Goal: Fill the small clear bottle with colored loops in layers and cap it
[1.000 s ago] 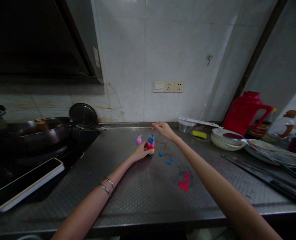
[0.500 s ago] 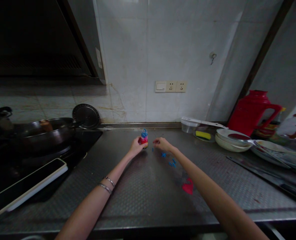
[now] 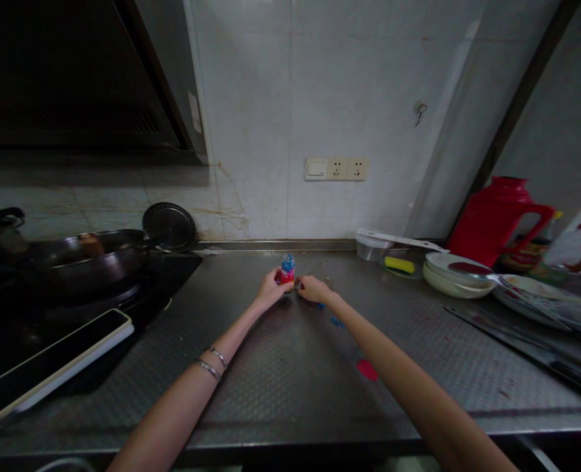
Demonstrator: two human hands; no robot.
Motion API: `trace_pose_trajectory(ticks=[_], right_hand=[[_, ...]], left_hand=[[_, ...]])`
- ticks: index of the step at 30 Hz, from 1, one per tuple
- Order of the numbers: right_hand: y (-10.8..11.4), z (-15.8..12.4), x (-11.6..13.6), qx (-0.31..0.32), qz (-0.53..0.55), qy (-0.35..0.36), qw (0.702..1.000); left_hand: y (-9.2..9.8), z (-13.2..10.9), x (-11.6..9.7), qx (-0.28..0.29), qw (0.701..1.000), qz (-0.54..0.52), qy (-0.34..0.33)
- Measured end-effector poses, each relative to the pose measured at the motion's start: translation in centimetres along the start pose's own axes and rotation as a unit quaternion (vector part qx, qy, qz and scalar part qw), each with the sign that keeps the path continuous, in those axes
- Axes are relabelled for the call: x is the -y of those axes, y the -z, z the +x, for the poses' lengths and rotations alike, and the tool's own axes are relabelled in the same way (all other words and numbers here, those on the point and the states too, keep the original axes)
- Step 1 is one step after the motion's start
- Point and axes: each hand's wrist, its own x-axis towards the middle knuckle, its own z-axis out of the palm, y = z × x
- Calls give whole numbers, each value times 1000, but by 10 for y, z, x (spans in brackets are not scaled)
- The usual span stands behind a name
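A small clear bottle (image 3: 287,269) with blue, pink and red contents stands upright on the metal counter (image 3: 270,393). My left hand (image 3: 272,288) is wrapped round its left side. Just right of the bottle, my right hand (image 3: 311,288) has its fingers pinched together low over the counter; anything between them is too small to make out. Small blue pieces (image 3: 337,321) lie below my right wrist, partly hidden by it. A red piece (image 3: 367,369) lies nearer the front, partly covered by my right forearm.
On the left are a phone-like device (image 3: 54,364), a pan (image 3: 93,255) and a round lid (image 3: 169,227). Toward the right stand a plastic tub (image 3: 371,248), a yellow sponge (image 3: 399,265), stacked bowls (image 3: 454,282), a red thermos (image 3: 496,219) and long dark utensils.
My right hand has moved slightly left and down, closer to the bottle. My right forearm now covers more of the blue and red pieces. The bottle's top no longer shows blue sticking up.
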Motion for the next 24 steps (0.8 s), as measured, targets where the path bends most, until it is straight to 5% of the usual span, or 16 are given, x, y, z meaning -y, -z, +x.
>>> trace_pose_trajectory(ticks=[7,12,17,24], right_hand=[[9,0,-14,-68,93,21,993],[50,-6,-20,-163,255,12,953],[88,-14,-4,-202,356,97,907],[93,-27,9,-179,224,136,948]], left_hand=[[-4,-3,-2,25,1000,-8,-8],[-12,-7,-2,44,999,15,4],[-24,-15,-8,64,998,-16,4],[-32,-21,-11,80,997,-21,-4]])
